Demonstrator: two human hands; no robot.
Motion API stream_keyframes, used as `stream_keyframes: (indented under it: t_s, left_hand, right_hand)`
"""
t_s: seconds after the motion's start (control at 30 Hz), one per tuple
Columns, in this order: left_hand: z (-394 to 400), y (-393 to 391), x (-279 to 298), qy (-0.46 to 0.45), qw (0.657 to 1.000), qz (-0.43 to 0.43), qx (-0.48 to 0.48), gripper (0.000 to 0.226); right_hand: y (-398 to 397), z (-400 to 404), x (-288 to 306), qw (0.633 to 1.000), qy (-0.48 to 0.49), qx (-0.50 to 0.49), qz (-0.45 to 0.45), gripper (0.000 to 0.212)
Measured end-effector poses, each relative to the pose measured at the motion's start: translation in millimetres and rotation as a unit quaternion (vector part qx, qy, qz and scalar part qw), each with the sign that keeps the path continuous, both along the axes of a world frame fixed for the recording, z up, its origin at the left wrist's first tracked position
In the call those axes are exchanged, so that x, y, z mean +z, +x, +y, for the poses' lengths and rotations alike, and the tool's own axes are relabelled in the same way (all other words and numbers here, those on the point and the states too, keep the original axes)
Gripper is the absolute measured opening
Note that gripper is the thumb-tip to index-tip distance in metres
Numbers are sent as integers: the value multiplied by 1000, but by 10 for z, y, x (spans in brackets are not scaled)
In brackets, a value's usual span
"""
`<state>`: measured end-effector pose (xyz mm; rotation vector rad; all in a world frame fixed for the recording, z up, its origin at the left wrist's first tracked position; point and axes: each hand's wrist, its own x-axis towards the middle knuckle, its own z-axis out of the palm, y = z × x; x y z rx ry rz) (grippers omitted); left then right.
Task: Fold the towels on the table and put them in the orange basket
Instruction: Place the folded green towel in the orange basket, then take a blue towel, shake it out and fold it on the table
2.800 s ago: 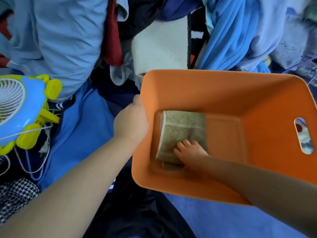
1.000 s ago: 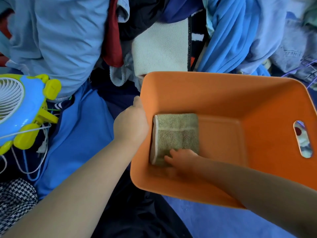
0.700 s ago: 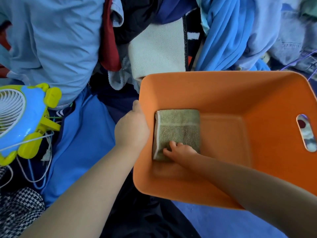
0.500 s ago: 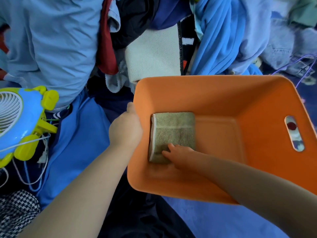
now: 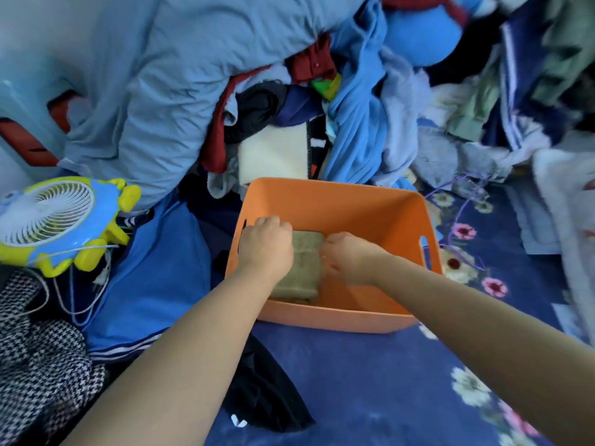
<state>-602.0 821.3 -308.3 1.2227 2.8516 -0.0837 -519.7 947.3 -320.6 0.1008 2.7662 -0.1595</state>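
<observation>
We had the folded olive towel [image 5: 301,268] lying flat on the floor of the orange basket [image 5: 354,204], against its left wall. Our left hand [image 5: 265,249] sat over the towel's left edge with fingers curled, though whether they gripped cloth we could not tell. Our right hand [image 5: 346,257] flanked the right edge, fingers bent loosely inward beside it. To seat it well, we judged both hands should press evenly, square the folds against the wall, and leave room alongside for further towels.
</observation>
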Motion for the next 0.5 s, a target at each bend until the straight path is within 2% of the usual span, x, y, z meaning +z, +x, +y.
stream_keyframes:
  t_s: [0.2,0.37,0.5]
  left_hand:
    - [102,699,832,-14,999,24,-35,25]
    - [72,1409,1743,4,996,59,-65,31]
    - [-50,2032,2294,37,988,76,-133,35]
  right_hand:
    - [770,-32,1012,991,74,-36,103,31]
    - [1637,-121,1938,967,112,-150,173,29]
    - [2456,-354,2535,937,144,-237,211,27]
